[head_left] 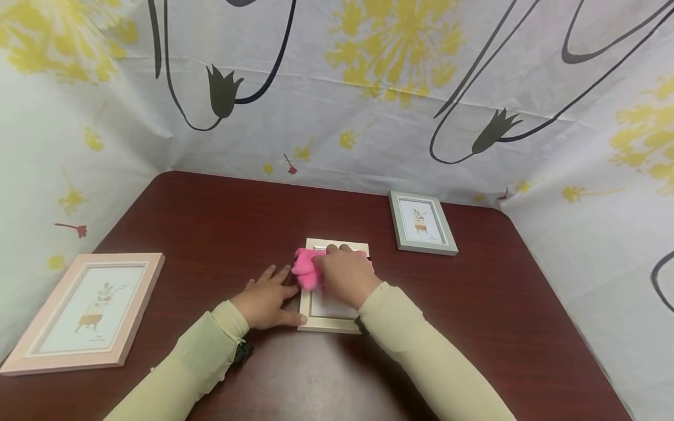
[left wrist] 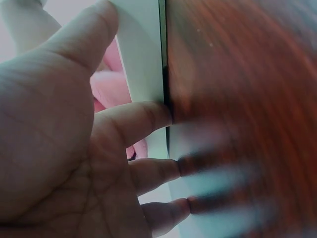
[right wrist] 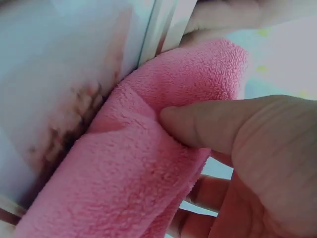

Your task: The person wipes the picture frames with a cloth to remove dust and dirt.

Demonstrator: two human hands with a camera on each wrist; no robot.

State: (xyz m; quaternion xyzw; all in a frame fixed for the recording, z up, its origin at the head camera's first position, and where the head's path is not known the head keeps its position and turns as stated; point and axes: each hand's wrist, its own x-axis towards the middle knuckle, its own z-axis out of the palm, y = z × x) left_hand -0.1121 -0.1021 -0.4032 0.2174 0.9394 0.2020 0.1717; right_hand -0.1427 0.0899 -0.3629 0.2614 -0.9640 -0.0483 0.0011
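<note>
A cream picture frame (head_left: 332, 325) lies flat on the dark red wooden table, near the middle. My right hand (head_left: 347, 275) grips a bunched pink cloth (head_left: 306, 269) over the frame's picture; in the right wrist view the thumb presses into the fluffy cloth (right wrist: 133, 144), which lies against the glass. The left hand (head_left: 268, 301) rests at the frame's left side, fingers spread, with its thumb on the lower left corner. From the left wrist, straight fingertips (left wrist: 158, 171) show at the frame's edge (left wrist: 141, 54). Cloth and right hand hide much of the picture.
A larger pink picture frame (head_left: 142, 310) lies on the table (head_left: 237, 216) at the left. Toward the back right lies a grey-green picture frame (head_left: 429, 248). White sheeting (head_left: 316, 105) with yellow flowers and dark stems hangs around the table's back and sides.
</note>
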